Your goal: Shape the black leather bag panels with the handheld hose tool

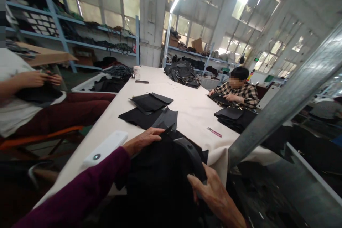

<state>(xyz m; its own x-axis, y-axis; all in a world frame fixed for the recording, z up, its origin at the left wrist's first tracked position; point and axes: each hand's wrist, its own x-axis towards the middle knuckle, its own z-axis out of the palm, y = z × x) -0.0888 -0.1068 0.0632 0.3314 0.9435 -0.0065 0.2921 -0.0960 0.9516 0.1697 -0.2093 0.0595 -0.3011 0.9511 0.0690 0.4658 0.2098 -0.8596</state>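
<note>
A large black fabric piece (160, 174) hangs in front of me over the near table edge, with a smooth curved black band (188, 149) along its upper right. At the far left corner of the piece, my left hand (146, 139) is closed, thumb and fingers pinching a pointed black edge. My right hand (211, 188) grips the right side below the band, thumb on top and fingers partly hidden behind the cloth. Just beyond my left hand lie stacked flat black panels (152, 103). Thread snips (214, 131) with a pink handle rest to the right.
A white device (107, 148) lies by the left table edge. Farther off are a phone (141, 82), a cup (137, 72) and a black pile (183, 73). A metal post (280, 103) slants at right. Two co-workers sit at left and far right, handling black pieces.
</note>
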